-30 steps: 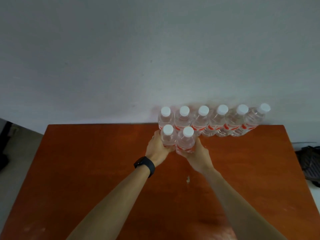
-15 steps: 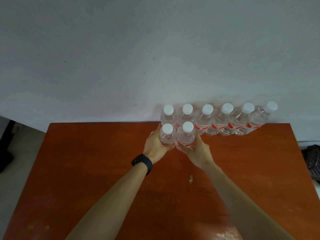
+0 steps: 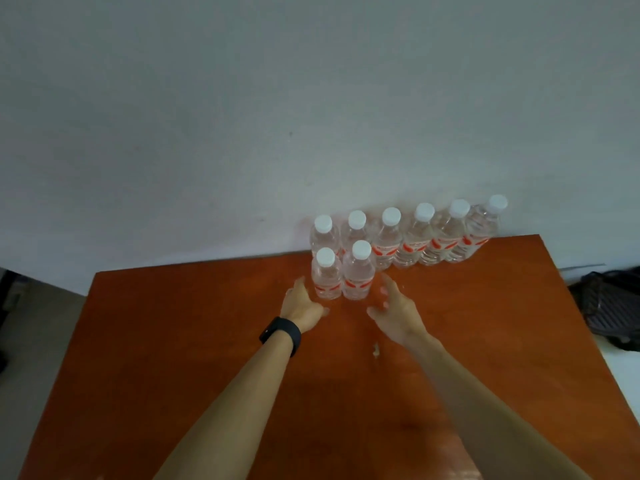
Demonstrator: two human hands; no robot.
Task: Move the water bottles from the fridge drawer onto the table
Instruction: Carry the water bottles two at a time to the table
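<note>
Two clear water bottles with white caps and red labels stand upright side by side on the reddish-brown table (image 3: 173,341): the left front bottle (image 3: 326,280) and the right front bottle (image 3: 358,273). Behind them a row of several more bottles (image 3: 415,240) lines the wall. My left hand (image 3: 303,304), with a black watch on its wrist, hovers open just left of the front pair. My right hand (image 3: 393,313) is open just right of them. Neither hand touches a bottle.
A grey-white wall (image 3: 311,116) rises directly behind the table. A dark bag or basket (image 3: 609,310) lies on the floor past the table's right edge. A small pale mark (image 3: 375,351) is on the tabletop near my right wrist.
Both hands have let go of the two front bottles and drawn back toward me. The bottles now stand on their own in front of the back row.
</note>
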